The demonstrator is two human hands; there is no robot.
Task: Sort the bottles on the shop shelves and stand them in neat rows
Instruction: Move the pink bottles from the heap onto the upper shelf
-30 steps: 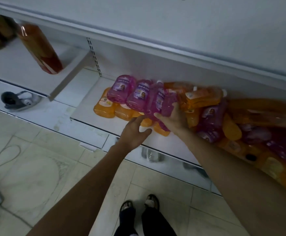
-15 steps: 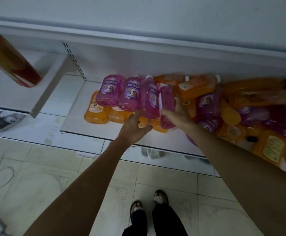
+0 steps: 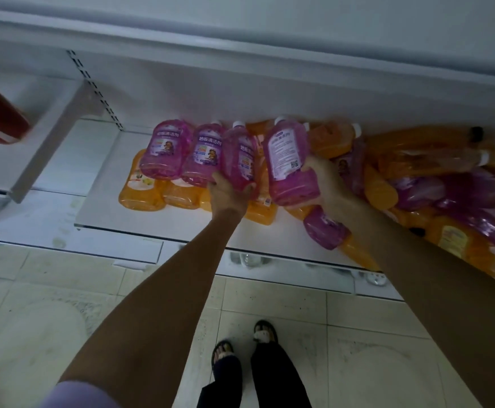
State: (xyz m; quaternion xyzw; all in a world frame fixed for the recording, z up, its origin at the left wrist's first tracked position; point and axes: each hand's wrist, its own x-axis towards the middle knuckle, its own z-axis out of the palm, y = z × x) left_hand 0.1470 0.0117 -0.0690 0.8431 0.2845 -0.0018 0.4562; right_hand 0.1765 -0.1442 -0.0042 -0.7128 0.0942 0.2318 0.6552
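Both bare arms reach forward and down from the lower edge of the view toward the low white metal shelf [image 3: 164, 223]. The left hand [image 3: 228, 195] is cupped palm-up under the base of the 3rd pink translucent plastic bottle with a white cap [image 3: 239, 160], thumb on one side and fingers on the other, so its grip is wrapped around the bottom of that bottle. The right hand [image 3: 327, 187] has its grip closed around the lower side of a 4th pink bottle with a white back label [image 3: 289, 163], held tilted with its cap toward the back of the shelf and lifted off the shelf board. On the shelf, left of the 3rd pink bottle, 2 more pink bottles [image 3: 181, 151] lean side by side in a row, touching one another, resting over a layer of flat orange plastic bottles [image 3: 142, 187] that lie on the shelf board. To the right of the held bottle, a loose heap of orange and pink bottles [image 3: 434, 184] lies jumbled across the shelf, one pink bottle [image 3: 324, 228] lying just below the right wrist at the shelf's front edge. Below the shelf is a pale tiled floor [image 3: 270, 301], where the person's sandalled feet [image 3: 246, 346] and dark trousers show. A white upper shelf edge [image 3: 240, 51] overhangs the bottles.
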